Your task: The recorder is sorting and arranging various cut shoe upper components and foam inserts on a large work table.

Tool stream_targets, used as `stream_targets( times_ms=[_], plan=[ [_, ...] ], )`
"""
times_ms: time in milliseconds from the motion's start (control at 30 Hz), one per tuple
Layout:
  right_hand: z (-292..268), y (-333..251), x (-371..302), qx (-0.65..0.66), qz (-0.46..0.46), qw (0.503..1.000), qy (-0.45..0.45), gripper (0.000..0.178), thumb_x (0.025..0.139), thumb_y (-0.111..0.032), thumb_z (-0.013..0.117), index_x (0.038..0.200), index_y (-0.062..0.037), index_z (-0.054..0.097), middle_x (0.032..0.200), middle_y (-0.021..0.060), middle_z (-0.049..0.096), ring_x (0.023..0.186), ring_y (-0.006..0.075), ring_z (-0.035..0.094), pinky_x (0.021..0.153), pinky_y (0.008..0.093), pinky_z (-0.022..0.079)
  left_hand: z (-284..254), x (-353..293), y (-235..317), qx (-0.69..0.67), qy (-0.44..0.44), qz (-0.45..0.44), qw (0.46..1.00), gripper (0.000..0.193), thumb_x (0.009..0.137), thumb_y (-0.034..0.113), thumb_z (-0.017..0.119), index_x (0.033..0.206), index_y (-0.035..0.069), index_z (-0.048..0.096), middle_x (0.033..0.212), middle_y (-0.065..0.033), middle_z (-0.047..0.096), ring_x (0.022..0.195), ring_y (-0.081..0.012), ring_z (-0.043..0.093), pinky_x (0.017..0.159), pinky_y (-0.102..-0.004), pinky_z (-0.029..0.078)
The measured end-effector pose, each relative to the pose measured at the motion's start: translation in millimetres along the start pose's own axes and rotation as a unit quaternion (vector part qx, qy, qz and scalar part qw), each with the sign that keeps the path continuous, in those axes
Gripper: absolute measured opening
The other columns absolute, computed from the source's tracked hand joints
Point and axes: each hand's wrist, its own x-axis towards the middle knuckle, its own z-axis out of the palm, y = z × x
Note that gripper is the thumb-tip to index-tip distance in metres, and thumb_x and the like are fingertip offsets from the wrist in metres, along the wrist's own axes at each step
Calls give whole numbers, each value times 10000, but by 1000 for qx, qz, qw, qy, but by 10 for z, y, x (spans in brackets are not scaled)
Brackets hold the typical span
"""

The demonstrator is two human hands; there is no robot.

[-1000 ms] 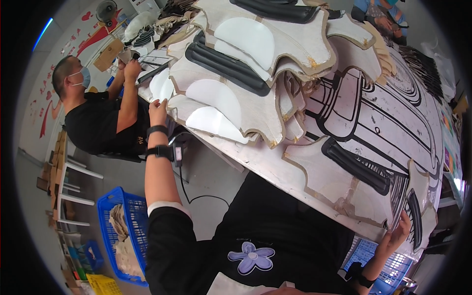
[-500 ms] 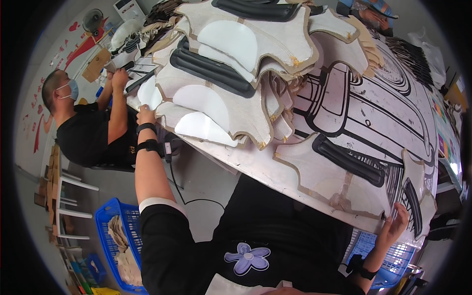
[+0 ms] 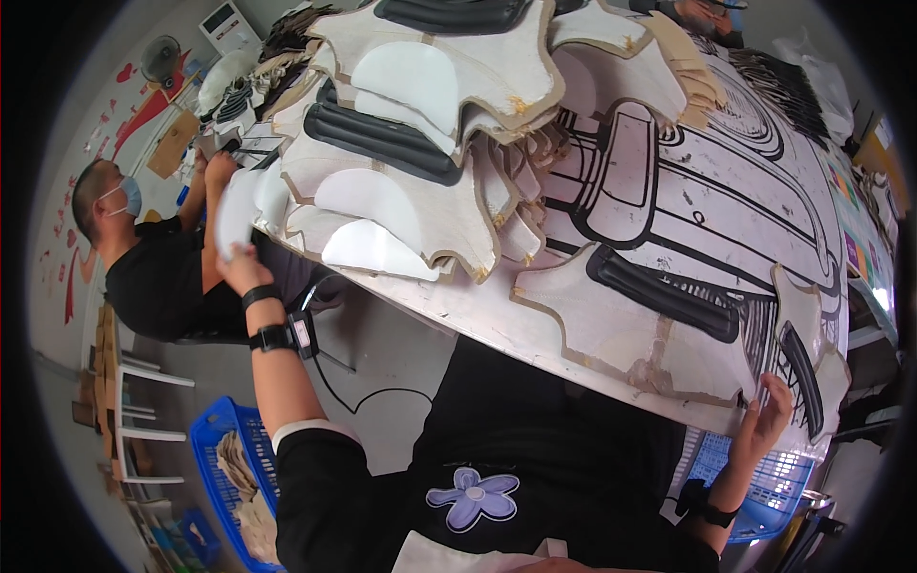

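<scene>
At the table's left end, my left hand (image 3: 245, 268) grips a white rounded sheet (image 3: 233, 215) by its lower edge and holds it out past the stack. Beside it lie layered beige shaped panels (image 3: 458, 215) with white half-round patches (image 3: 368, 246) and black padded strips (image 3: 382, 143). My right hand (image 3: 769, 420) is at the near right table edge, its fingers apart and slightly bent, with nothing seen in it. Next to it lies a single beige panel (image 3: 611, 329) with a black padded strip (image 3: 664, 294). A smaller panel (image 3: 800, 296) with a black strip (image 3: 802, 379) lies to its right.
The white table (image 3: 411, 304) bears black line drawings. At the left, a masked person (image 3: 162, 258) in black sits working. Blue baskets stand below, one at left (image 3: 218, 449) holding beige pieces, another at right (image 3: 764, 501). A cable (image 3: 355, 411) hangs near my left wrist.
My left hand has moved left and down, drawing the white sheet away from the stack's left side. My right hand stays by the table edge. The view has shifted slightly.
</scene>
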Motion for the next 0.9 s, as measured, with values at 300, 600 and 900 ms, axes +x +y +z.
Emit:
stream_targets(
  times_ms=[300, 600, 900],
  plan=[
    [194, -841, 313, -22, -190, 981, 27, 355, 866, -116, 478, 1193, -5, 397, 1161, 210, 474, 937, 286, 528, 859, 389, 404, 685, -2335, 1789, -308, -301, 100, 897, 268, 917, 126, 465, 1124, -38, 420, 1060, -178, 532, 849, -220, 589, 781, -331, 505],
    [332, -1204, 754, 149, 184, 963, -130, 217, 841, -150, 594, 986, 10, 575, 756, 63, 613, 559, 96, 543, 503, 211, 419, 896, -3650, 1759, -120, -701, -205, 672, 239, 869, 74, 537, 1058, -71, 537, 790, -116, 621, 661, -138, 598, 618, -227, 482],
    [426, -1057, 743, 511, 256, 817, 81, 252, 929, -120, 412, 1129, 33, 420, 943, 144, 558, 736, 159, 558, 630, 278, 462, 967, -3667, 1221, 235, -610, 339, 677, 440, 838, 217, 570, 1210, 5, 467, 1184, -183, 483, 972, -332, 506, 847, -373, 405]
  ],
)
